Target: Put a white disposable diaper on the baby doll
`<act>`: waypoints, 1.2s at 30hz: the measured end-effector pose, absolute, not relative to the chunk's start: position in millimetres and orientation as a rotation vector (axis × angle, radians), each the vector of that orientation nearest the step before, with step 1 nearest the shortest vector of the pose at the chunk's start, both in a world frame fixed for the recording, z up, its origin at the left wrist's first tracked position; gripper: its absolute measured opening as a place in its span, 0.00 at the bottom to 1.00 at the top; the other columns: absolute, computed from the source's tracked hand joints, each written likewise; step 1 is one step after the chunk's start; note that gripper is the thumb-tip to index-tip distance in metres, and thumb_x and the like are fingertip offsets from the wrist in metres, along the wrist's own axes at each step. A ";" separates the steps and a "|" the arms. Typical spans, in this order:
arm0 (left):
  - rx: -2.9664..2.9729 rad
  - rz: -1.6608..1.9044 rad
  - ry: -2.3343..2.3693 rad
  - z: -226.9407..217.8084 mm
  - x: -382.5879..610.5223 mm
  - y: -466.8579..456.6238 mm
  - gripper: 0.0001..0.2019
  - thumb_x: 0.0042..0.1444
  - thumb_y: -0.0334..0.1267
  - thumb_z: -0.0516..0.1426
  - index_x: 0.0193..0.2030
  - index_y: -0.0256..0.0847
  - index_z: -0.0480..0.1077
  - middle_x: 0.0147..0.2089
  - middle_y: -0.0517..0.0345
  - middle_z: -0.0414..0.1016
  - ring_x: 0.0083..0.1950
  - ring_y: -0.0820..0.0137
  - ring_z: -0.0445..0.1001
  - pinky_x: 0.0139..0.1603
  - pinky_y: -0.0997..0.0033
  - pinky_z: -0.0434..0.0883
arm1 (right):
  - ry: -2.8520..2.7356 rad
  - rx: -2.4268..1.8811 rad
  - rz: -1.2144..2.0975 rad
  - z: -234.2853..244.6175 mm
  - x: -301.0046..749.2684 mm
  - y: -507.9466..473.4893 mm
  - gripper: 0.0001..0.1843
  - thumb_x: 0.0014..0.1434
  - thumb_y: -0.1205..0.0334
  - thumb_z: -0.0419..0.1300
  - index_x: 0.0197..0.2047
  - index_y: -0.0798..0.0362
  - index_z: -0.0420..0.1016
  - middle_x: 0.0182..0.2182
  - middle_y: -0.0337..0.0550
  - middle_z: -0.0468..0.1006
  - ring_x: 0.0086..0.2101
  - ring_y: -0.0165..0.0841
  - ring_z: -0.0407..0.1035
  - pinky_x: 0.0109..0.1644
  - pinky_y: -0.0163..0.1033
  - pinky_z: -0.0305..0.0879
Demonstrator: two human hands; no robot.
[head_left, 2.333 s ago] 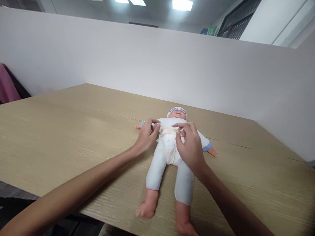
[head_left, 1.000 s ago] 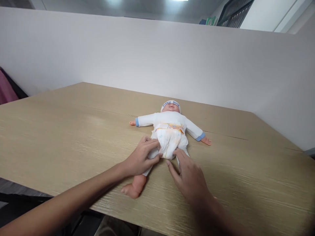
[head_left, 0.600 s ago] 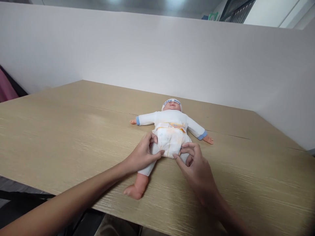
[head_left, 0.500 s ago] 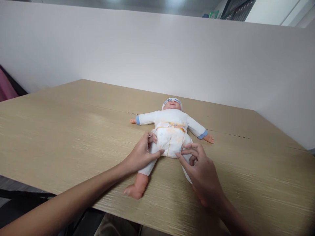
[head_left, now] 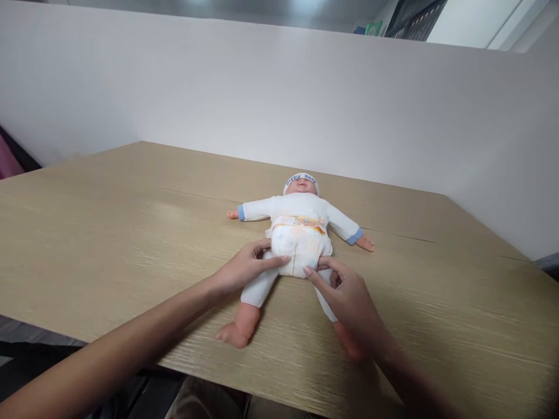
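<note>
A baby doll (head_left: pixel 299 203) in a white suit with blue cuffs and a lettered cap lies on its back, arms spread and feet toward me. Around its hips sits a white diaper (head_left: pixel 293 247) with an orange patterned waistband. My left hand (head_left: pixel 251 265) is at the diaper's left leg edge, thumb on the front and fingers curled at the side. On the opposite edge, my right hand (head_left: pixel 343 285) pinches the diaper between thumb and forefinger. Its other fingers are curled and partly hidden. The doll's right-side leg is partly covered by that hand.
The doll lies on a wood-grain table (head_left: pixel 131 233), whose front edge runs close to my lap. A pale partition (head_left: pixel 271 93) rises behind the table. Something pink (head_left: pixel 9 157) shows beyond the far left edge.
My right hand's fingers have curled in closer around the diaper's leg edge. My left hand has shifted slightly along its side. The whole view has moved a little; the doll stays lying flat.
</note>
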State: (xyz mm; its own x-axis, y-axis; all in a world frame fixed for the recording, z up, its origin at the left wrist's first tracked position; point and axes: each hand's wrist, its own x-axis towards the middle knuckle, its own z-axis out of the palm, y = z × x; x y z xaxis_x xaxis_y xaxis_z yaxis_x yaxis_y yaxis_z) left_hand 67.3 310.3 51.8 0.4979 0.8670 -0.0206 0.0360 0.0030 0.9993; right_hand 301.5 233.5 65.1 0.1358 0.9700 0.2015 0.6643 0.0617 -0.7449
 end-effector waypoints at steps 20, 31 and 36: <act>1.558 0.842 0.918 54.0 27.8 309.0 0.25 0.70 0.58 0.65 0.64 0.45 0.75 0.57 0.49 0.86 0.57 0.57 0.82 0.57 0.56 0.76 | -1.730 -1.654 0.371 57.7 339.1 189.5 0.24 0.71 0.42 0.64 0.65 0.40 0.80 0.53 0.48 0.81 0.45 0.44 0.76 0.50 0.50 0.77; 2.635 0.536 1.554 57.7 57.0 448.6 0.29 0.69 0.47 0.61 0.71 0.37 0.66 0.73 0.37 0.73 0.74 0.44 0.67 0.73 0.46 0.65 | -1.988 -1.878 -0.223 59.0 399.1 350.2 0.31 0.73 0.45 0.58 0.69 0.57 0.72 0.63 0.65 0.80 0.61 0.58 0.72 0.65 0.56 0.65; 2.592 0.414 1.614 64.3 71.8 465.5 0.25 0.66 0.46 0.61 0.66 0.35 0.71 0.62 0.36 0.83 0.60 0.45 0.81 0.58 0.54 0.73 | -1.916 -2.112 -0.085 65.8 372.5 374.3 0.20 0.75 0.53 0.55 0.60 0.57 0.77 0.55 0.64 0.84 0.50 0.51 0.79 0.50 0.45 0.66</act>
